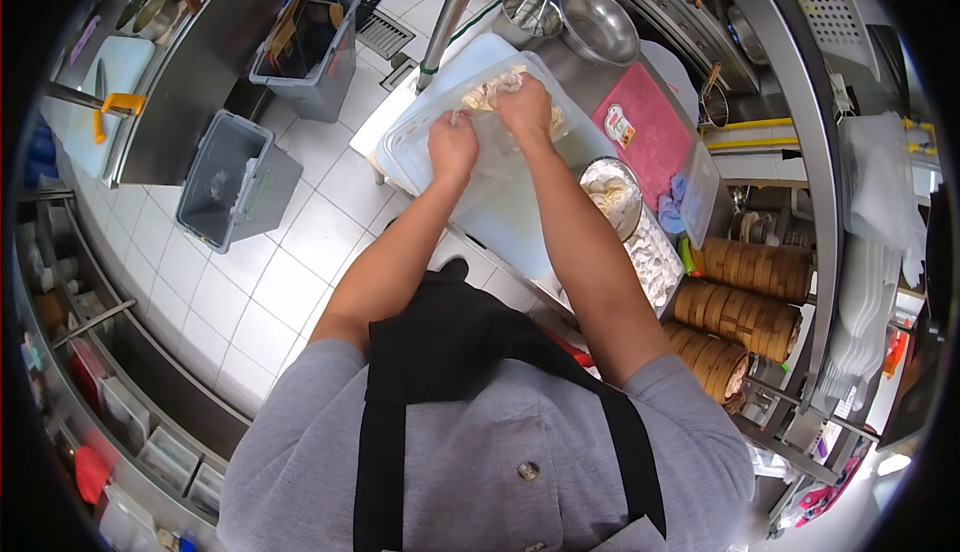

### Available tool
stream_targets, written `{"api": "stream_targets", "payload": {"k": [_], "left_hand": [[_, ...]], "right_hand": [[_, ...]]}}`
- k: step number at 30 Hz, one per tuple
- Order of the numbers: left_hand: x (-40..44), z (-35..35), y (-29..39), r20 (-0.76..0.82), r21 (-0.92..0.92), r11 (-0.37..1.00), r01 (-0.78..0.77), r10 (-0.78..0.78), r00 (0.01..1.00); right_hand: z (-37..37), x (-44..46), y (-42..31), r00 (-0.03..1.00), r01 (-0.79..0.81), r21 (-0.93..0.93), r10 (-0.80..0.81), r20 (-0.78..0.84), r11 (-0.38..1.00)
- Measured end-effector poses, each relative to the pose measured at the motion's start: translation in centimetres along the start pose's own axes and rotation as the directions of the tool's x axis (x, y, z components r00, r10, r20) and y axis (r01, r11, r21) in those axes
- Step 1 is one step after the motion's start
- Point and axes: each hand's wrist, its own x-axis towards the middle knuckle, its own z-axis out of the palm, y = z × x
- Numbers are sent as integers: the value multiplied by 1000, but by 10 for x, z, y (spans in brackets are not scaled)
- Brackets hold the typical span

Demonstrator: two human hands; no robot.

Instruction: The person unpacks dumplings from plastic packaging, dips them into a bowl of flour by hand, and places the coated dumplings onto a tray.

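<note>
- Plastic bag (492,160), clear: where is it?
- Strung between both hands, over the translucent tub (398,160). Pale food pieces (486,94) bunched beside the right hand (525,105); can't tell if bagged or loose behind the film.
- Grip?
- Left hand (453,144): fingers pressed together, pinching the film. Right: curled tight on the bag too, fingertips hidden.
- Rest of the bench (577,79)?
- Pale-blue board (510,227) showing at the tub's near side. Pink cutting board (645,142) to the right, blue cloth (671,204) at its near end. Steel bowl (600,27) beyond the tub. Round container of pale chunks (612,202) by the right forearm, tray of white pieces (655,270) just beside it.
- Off to the right?
- Bamboo steamers (735,314), three rows.
</note>
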Motion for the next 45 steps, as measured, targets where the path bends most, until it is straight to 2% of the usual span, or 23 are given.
{"api": "stream_targets", "payload": {"k": [1, 2, 4, 5, 7, 11, 13, 15, 17, 18, 19, 20, 21, 23, 27, 29, 31, 33, 36, 38, 39, 41, 45], "left_hand": [[-1, 1, 0, -16, 9, 996, -93, 93, 995], [-2, 2, 0, -12, 8, 995, -96, 96, 995], [-5, 5, 0, 91, -175, 984, -11, 28, 995], [-4, 8, 0, 93, -176, 984, -12, 29, 995], [-2, 12, -3, 157, -386, 919, -78, 149, 976], [3, 16, -7, 200, -523, 847, -89, 224, 954], [5, 16, -8, 328, -637, 766, 88, 165, 930], [3, 17, -8, 309, -676, 731, 89, 172, 936], [5, 19, -11, 286, -715, 694, 86, 179, 941], [7, 20, -15, 328, -721, 670, 175, 108, 939], [9, 21, -18, 372, -723, 639, 263, 39, 927], [8, 20, -15, 371, -724, 638, 262, 40, 928], [6, 19, -12, 368, -740, 627, 242, 76, 927], [7, 20, -11, 361, -758, 614, 220, 114, 926], [19, 25, -14, 379, -771, 599, 217, 157, 912], [20, 24, -15, 408, -780, 572, 254, 158, 899], [21, 21, -13, 521, -801, 395, 449, 91, 849], [14, 19, 0, 491, -811, 385, 439, 43, 870], [14, 23, 5, 477, -840, 309, 445, 31, 879], [16, 28, 3, 492, -853, 241, 464, 69, 868], [17, 31, 1, 509, -844, 238, 481, 70, 858], [20, 36, -1, 525, -835, 235, 497, 70, 848], [24, 41, -3, 529, -832, 248, 495, 90, 844]], "right_hand": [[-1, 2, 1, 1000, 19, 41, -19, -6, 999], [-1, 3, 3, 999, 38, 82, -37, -12, 996], [-2, 5, 5, 998, 57, 110, -56, -12, 992], [-3, 6, 5, 997, 79, 138, -79, -8, 987], [-7, 6, 4, 996, 85, 144, -90, 27, 986], [-20, 3, -4, 985, 85, 108, -100, 143, 991], [-24, 1, -6, 980, 111, 79, -123, 157, 991], [-26, 3, -2, 974, 139, 50, -146, 174, 989], [-16, 16, 14, 984, 93, 148, -114, 139, 985], [-8, 23, 25, 983, 95, 148, -116, 140, 984], [3, 33, 40, 988, 25, 341, -75, 135, 940], [4, 35, 43, 990, -45, 521, -32, 139, 853], [5, 37, 47, 990, -44, 521, -33, 138, 853], [-1, 34, 44, 972, -234, 743, 123, 202, 628], [-5, 37, 39, 988, -99, 696, -12, 152, 711], [-18, 29, 23, 978, 103, 274, -148, 148, 956], [-17, 34, 29, 967, 148, 255, -193, 165, 956], [-8, 48, 45, 953, 194, 236, -240, 185, 952], [1, 63, 62, 966, 159, 209, -196, 169, 965], [-13, 53, 53, 955, -68, 479, -81, 284, 875], [-12, 55, 54, 955, -65, 478, -84, 284, 876], [-7, 59, 62, 955, -223, 642, 34, 293, 733], [-5, 60, 71, 944, -288, 755, 44, 326, 590]]}}
